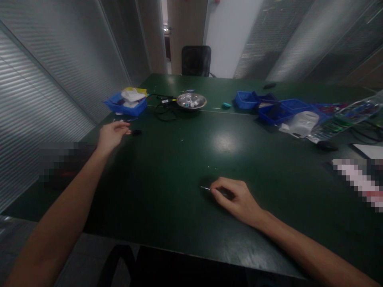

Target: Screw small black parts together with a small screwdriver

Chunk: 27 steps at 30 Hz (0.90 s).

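My right hand (236, 199) is just above the green tabletop, right of the middle, its thumb and index finger pinched on a short, thin silvery rod (205, 187). The rod's free end points left; its other end is hidden in my fingers, and its exact kind does not show. Further off to the left, my left hand (111, 137) reaches over the table with fingers loosely stretched and slightly apart, and I see nothing held in it. By its fingertips is a small dark round patch (137, 132), a thing or a shadow, I cannot tell which.
Beyond my left hand stands a blue bin (127, 105) with white and yellow items. A metal bowl (191, 102) with small white pieces sits mid-table near black cables (166, 113). Blue trays (247, 99), a teal piece (226, 105) and a clear plastic bag (344, 119) lie to the right.
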Motion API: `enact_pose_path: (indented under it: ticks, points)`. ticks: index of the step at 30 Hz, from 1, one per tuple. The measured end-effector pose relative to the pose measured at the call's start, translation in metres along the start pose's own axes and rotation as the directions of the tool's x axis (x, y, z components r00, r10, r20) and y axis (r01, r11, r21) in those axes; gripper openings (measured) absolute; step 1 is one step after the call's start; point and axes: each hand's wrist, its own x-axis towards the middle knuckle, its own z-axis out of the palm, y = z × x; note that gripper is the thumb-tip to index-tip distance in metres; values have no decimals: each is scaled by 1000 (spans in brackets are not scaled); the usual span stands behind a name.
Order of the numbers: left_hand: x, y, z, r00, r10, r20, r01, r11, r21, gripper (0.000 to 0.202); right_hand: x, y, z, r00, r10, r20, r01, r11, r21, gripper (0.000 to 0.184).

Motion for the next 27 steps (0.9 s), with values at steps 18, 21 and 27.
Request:
enact_pose_path:
  ticks: [18, 21, 27]
  points:
    - [-8, 8, 10, 994, 80, -74, -75, 995, 67, 26, -1, 2, 1, 1000, 11, 21, -11, 1000, -5, 16]
    - [-5, 5, 10, 992, 89, -95, -83, 994, 69, 28, -1, 1, 0, 1000, 10, 17, -10, 1000, -8, 16]
    - [4, -10, 8, 987, 103, -123, -85, 987, 138, 32, -1, 1, -1, 1000, 5, 22, -4, 1000, -24, 18]
